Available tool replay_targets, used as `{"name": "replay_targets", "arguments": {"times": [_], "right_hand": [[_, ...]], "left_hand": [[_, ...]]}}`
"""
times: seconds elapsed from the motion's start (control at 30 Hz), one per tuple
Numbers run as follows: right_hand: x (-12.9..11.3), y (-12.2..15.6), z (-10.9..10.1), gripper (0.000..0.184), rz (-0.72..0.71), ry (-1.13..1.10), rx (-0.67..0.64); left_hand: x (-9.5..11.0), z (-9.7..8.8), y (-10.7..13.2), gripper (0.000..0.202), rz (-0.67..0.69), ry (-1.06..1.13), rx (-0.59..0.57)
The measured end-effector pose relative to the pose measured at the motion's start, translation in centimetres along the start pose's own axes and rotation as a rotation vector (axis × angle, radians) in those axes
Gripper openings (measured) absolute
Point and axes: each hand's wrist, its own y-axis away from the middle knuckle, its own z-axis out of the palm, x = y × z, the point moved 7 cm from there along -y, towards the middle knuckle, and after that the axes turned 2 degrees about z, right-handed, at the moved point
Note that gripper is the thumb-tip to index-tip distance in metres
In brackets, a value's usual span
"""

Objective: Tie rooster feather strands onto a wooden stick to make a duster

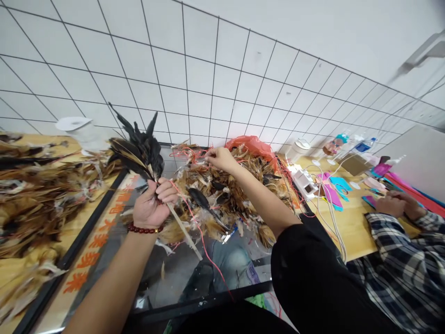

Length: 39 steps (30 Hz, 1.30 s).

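- Left hand (155, 202) over the glass table (153, 273), toward its left edge; forearm comes in across the near left corner, palm turned up, fingers curled, thumb along the stems.
- Left grip: closed around the dark feather bundle (139, 148); plumes fan out above the fist toward the far left corner.
- Pale stick (184, 230) comes out below the same fist, slanting toward the near edge.
- Red bead bracelet (145, 228) on left wrist.
- Right arm stretched diagonally from the near right corner to the far edge; black sleeve (302, 260) ends around the elbow, forearm bare.
- Right hand (220, 159) above the pile by the far edge, wrist slightly bent, fingers pointing left, thumb and fingertips drawn together beside tangled red strings; can't tell if it pinches one.
- Red string (203, 241) runs from beside the left fist down to the near edge.
- Loose feather pile (205, 199) covers the table's middle and far part; red plastic bag (252, 146) behind it at the far right corner.
- More brown feathers (45, 195) on the wooden table beyond the left edge.
- Co-worker's hands (396, 204) over the wooden table at right, plaid sleeves.
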Motion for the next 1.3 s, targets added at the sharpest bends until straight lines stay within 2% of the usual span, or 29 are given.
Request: {"name": "replay_targets", "arguments": {"times": [0.07, 0.13, 0.2, 0.3, 0.4, 0.47, 0.63, 0.77, 0.83, 0.87, 0.93, 1.0, 1.07, 1.13, 1.23, 1.27, 1.3], "right_hand": [[0.3, -3.7, -0.2, 0.020, 0.012, 0.128, 0.015], [0.5, -7.2, 0.6, 0.023, 0.028, 0.228, 0.013], [0.6, -10.1, 2.2, 0.026, 0.037, 0.289, -0.003], [0.5, -13.3, 5.8, 0.028, 0.021, 0.324, -0.047], [0.6, -15.1, 9.2, 0.029, -0.001, 0.357, -0.088], [1.1, -15.8, 10.7, 0.031, 0.004, 0.375, -0.085], [2.7, -17.1, 12.3, 0.033, 0.088, 0.382, -0.035], [2.9, -17.6, 13.0, 0.030, 0.126, 0.379, -0.110], [2.4, -17.6, 11.8, 0.026, 0.110, 0.369, -0.113], [1.9, -17.5, 10.5, 0.026, 0.090, 0.353, -0.094], [0.8, -16.8, 7.0, 0.027, 0.010, 0.299, -0.043], [-0.5, -14.9, 2.5, 0.021, -0.115, 0.240, -0.026], [-1.3, -11.7, -1.8, 0.015, -0.217, 0.215, -0.078], [-1.0, -7.8, -5.3, 0.012, -0.244, 0.199, -0.172], [1.0, -1.9, -7.4, 0.010, -0.195, 0.243, -0.411], [1.7, -0.5, -7.9, 0.009, -0.183, 0.268, -0.412], [2.2, 0.6, -8.6, 0.009, -0.181, 0.297, -0.353]], "left_hand": [[0.1, -1.1, 0.0, 0.034, -0.004, -0.009, -0.036], [0.3, -2.3, 0.3, 0.039, -0.005, -0.018, -0.051], [0.3, -3.2, 0.7, 0.039, -0.016, -0.013, -0.054], [0.4, -4.2, 0.9, 0.038, -0.030, -0.002, -0.044], [0.4, -4.8, 0.9, 0.036, -0.033, 0.023, -0.031], [0.4, -5.1, 1.0, 0.035, -0.033, 0.040, -0.016], [0.2, -5.3, 1.7, 0.030, -0.045, 0.055, 0.015], [-0.1, -5.1, 2.2, 0.028, -0.064, 0.076, 0.005], [-0.2, -4.9, 2.2, 0.028, -0.072, 0.081, -0.010], [-0.2, -4.8, 2.1, 0.028, -0.074, 0.080, -0.020], [-0.3, -4.5, 2.0, 0.028, -0.084, 0.066, -0.041], [-0.3, -4.3, 1.9, 0.028, -0.098, 0.046, -0.062], [-0.4, -4.0, 1.8, 0.028, -0.112, 0.036, -0.084], [-0.4, -3.7, 1.7, 0.029, -0.120, 0.037, -0.103], [-0.4, -3.4, 1.6, 0.030, -0.127, 0.028, -0.117], [-0.5, -3.3, 1.6, 0.031, -0.129, 0.024, -0.119], [-0.5, -3.2, 1.6, 0.031, -0.129, 0.023, -0.121]]}}
